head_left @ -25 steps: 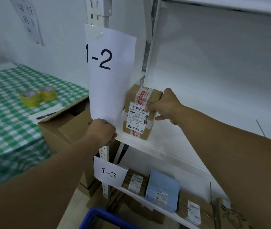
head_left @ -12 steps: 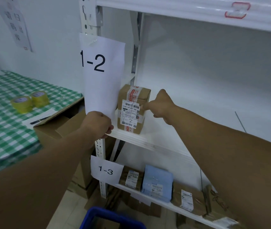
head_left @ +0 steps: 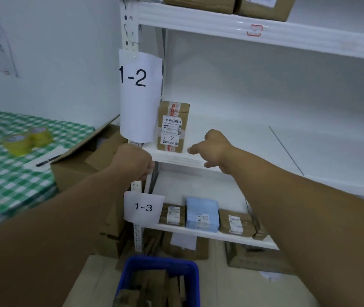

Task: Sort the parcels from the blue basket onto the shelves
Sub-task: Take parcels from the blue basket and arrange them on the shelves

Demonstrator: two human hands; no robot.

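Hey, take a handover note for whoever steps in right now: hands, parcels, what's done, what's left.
Left hand: grips the shelf post below the 1-2 sign.
Right hand: empty, fingers relaxed, just right of the taped parcel, not touching it.
Done: that parcel stands upright on shelf 1-2.
Left: cardboard parcels wait in the blue basket on the floor.

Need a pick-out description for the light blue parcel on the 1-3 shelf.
Find the white shelving rack, then the low shelf beside the 1-3 sign. The light blue parcel stands second from left, between brown cardboard parcels.
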